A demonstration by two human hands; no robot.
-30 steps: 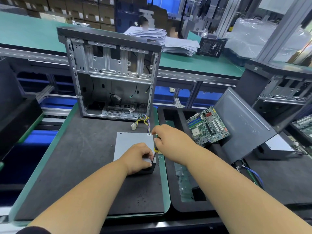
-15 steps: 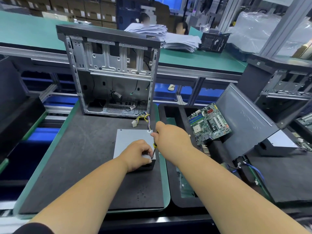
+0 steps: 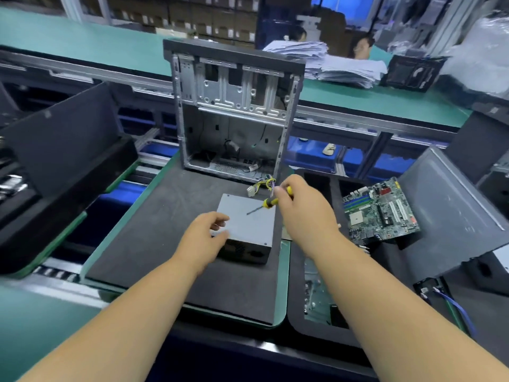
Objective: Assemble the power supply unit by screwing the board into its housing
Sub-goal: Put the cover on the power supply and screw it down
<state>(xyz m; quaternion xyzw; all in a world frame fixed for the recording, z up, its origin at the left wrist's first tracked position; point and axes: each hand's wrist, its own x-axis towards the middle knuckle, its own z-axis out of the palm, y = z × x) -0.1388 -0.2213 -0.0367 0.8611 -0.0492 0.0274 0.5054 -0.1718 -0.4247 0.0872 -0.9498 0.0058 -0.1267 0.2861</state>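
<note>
A grey power supply unit (image 3: pixel 249 224) lies flat on the black foam mat (image 3: pixel 154 232), its yellow and black cable bundle (image 3: pixel 263 184) trailing toward the open computer case (image 3: pixel 234 111) behind it. My right hand (image 3: pixel 300 210) grips a yellow-and-black screwdriver (image 3: pixel 268 202) lifted above the unit's far right corner, its shaft slanting down to the left. My left hand (image 3: pixel 205 238) hovers at the unit's near left corner with fingers loosely curled, holding nothing that I can see.
A green motherboard (image 3: pixel 380 210) leans in a black foam tray (image 3: pixel 316 312) to the right, beside a grey side panel (image 3: pixel 451 213). Black foam trays (image 3: pixel 60 172) sit at left. Paper stacks (image 3: pixel 338 64) and two people are beyond the far bench.
My right hand has lifted the screwdriver off the unit's near corner and moved it up and back. My left hand has let go of that corner and shifted left.
</note>
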